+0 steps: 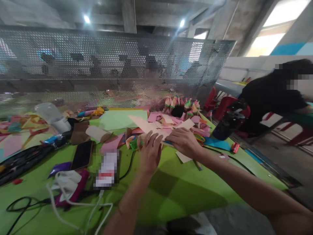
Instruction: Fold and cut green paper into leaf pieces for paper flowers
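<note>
Pale paper (140, 122) spans both hands over cluttered green table (168, 192), apparently mid-shaping. Left hand (151, 150) fingers slightly spread, right hand (184, 141) fingers curled at edge; whether either pinches, cannot tell. Next move likely calls for steady alignment.

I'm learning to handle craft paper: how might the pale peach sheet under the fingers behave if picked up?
The pale peach sheet looks thin, so it is probably light. Its pointed end reaches past the left hand, so that part may flop if lifted.
</note>
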The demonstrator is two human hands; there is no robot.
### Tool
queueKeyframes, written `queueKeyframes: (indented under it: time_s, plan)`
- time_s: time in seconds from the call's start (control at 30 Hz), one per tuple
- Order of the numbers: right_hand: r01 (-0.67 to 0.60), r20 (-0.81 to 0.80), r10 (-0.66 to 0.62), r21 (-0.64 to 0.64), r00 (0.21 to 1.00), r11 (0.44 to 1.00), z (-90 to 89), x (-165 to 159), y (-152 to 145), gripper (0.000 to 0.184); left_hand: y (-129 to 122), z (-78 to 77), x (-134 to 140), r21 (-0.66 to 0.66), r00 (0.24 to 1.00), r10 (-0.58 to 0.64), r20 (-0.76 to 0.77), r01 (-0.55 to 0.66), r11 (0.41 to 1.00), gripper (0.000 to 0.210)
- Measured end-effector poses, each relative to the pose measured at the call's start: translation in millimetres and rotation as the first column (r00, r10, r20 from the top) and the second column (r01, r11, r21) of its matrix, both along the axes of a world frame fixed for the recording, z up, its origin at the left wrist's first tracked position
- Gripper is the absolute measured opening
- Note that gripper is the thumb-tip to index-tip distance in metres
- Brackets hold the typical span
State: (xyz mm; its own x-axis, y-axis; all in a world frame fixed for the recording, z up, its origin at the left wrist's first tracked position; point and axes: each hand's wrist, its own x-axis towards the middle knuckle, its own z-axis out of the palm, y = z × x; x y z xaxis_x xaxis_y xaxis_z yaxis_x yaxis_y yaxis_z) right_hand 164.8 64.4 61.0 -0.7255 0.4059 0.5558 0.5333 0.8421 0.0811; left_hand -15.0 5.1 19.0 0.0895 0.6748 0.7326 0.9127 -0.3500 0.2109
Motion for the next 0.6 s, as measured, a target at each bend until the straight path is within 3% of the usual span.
queueKeyframes:
  time_s: [0.17, 0.27, 0.37, 0.47, 0.6]
  plan:
    - [-0.071, -0.012, 0.070, -0.190, 0.997, 0.979, 10.7, -9, 2, 0.016, 7, -5.3, -9, -0.171, 0.999, 0.035, -0.024, -0.038, 0.984, 0.018]
    - [-0.090, -0.093, 0.062, -0.329, 0.994, 0.940, 29.4, -23, 16, 0.022, 7, -10.1, -5, -0.278, 0.997, -0.055, -0.046, 0.040, 0.960, 0.017]
    - [-0.040, -0.098, 0.001, -0.390, 0.995, 0.920, 40.1, -55, 42, 0.026, 7, -16.7, 5, -0.391, 0.981, -0.180, -0.071, 0.139, 0.910, 0.020]
    - [0.135, 0.114, -0.098, -0.396, 0.989, 0.908, 30.7, -102, 72, 0.031, 9, -25.3, 12, -0.473, 0.960, -0.265, -0.091, 0.193, 0.860, 0.024]
    - [0.206, 0.238, -0.122, -0.370, 0.964, 0.906, -0.8, -158, 105, 0.041, 16, -38.4, 14, -0.545, 0.954, -0.290, -0.078, 0.202, 0.814, 0.026]
